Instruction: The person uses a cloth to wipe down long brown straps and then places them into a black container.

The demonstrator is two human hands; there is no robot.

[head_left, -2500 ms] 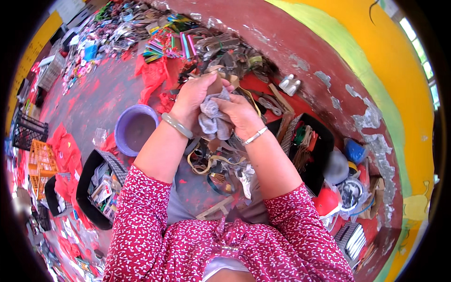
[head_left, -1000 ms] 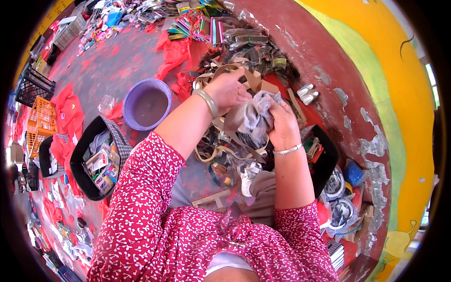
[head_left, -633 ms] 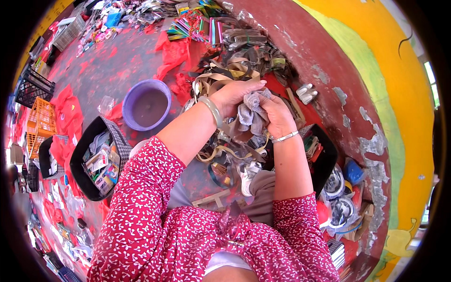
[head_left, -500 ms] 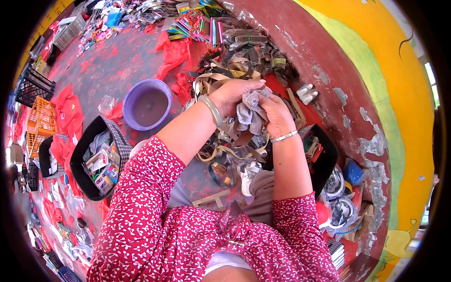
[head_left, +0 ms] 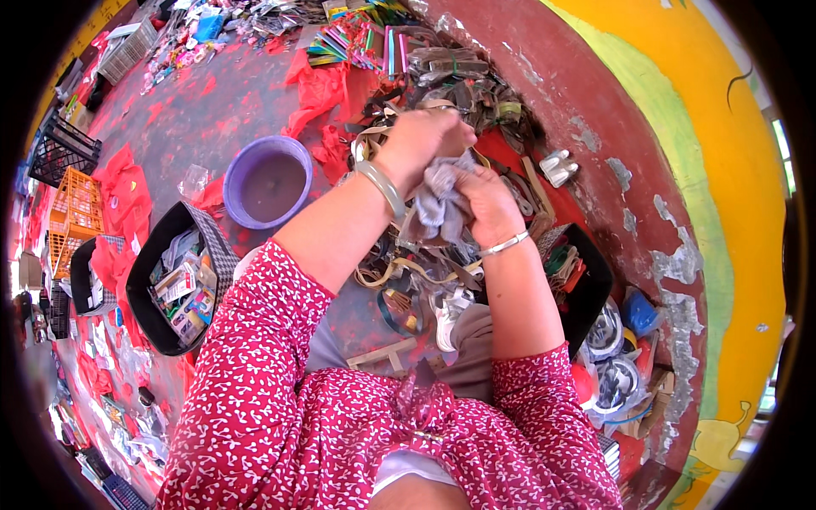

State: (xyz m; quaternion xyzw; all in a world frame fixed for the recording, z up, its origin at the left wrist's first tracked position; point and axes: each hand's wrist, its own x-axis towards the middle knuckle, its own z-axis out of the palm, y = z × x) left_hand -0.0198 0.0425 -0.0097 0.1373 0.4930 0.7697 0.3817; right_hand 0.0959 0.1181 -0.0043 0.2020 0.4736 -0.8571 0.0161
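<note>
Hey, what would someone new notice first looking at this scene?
Both hands, left hand and right hand, bunch a grey cloth at the centre, above a heap of straps. To the left stands a purple bowl on the red-spattered floor; a yellow wall curves along the right.

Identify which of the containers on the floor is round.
The purple basin, just left of the left hand. The orange crate and the black trays are straight-sided.
</note>
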